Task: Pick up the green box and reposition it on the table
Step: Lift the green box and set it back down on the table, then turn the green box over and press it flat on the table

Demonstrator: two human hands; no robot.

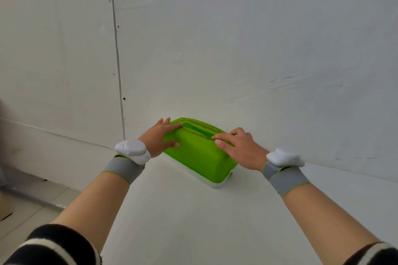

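Observation:
The green box (199,158) is a rounded bright-green case with a white base and a slot along its top. It rests on the white table (193,221) close to the back wall. My left hand (160,139) grips its left end, thumb on the near side and fingers over the top. My right hand (239,146) lies on its right end, fingers spread across the top near the slot. Both hands touch the box; its far side is hidden.
A white wall (237,38) rises right behind the box. The table's left edge drops to a tiled floor (28,211), where a cardboard box (5,206) shows at the frame's left border. White sensors on grey bands sit on both wrists.

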